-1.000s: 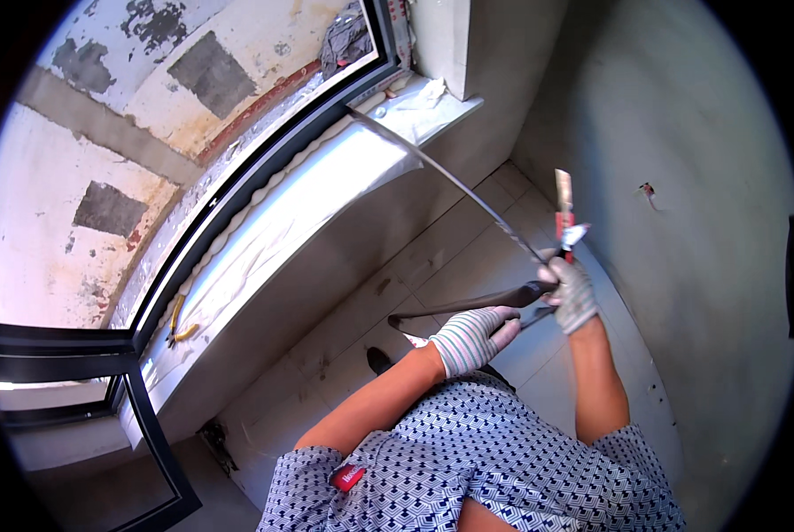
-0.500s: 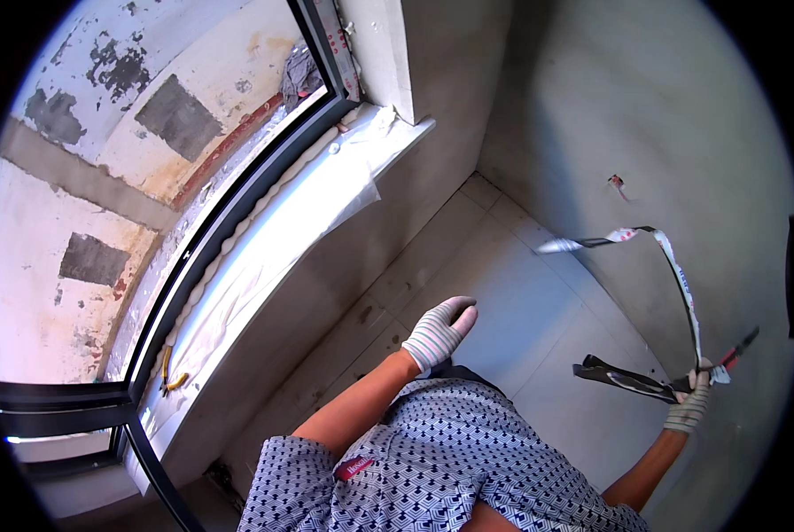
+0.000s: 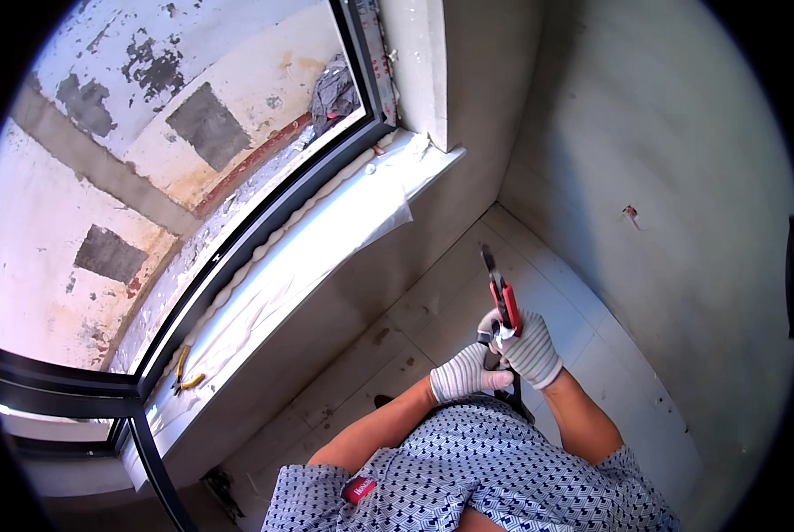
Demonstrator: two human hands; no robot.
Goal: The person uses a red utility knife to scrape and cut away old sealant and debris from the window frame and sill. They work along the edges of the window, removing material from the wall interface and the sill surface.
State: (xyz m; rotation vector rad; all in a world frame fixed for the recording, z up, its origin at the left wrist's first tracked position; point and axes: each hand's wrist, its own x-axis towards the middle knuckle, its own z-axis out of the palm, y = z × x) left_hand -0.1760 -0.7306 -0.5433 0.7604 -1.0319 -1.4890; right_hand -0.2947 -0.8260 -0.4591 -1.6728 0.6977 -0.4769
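Observation:
In front of my waist, my two gloved hands are close together. My right hand [image 3: 533, 349] is closed round a red and black hand tool [image 3: 507, 301] with a narrow dark tip pointing away from me; its exact kind is unclear. At its left, my left hand [image 3: 463, 376] has its fingers closed on a black strip [image 3: 493, 358]. Part of that strip lies between the hands, and the gloves cover much of it. Both gloves are white with thin stripes.
Along the left runs a window sill [image 3: 335, 222] covered in white film, with yellow-handled pliers [image 3: 184, 372] on it. A dark window frame [image 3: 264, 213] borders the sill. Wires [image 3: 631, 215] poke from the grey wall at the right. Pale tiles [image 3: 415, 310] form the floor.
My right hand has come in from the far right to my left hand, bringing the tool. The long white-backed strip that trailed from it no longer shows at the right. My left hand has closed.

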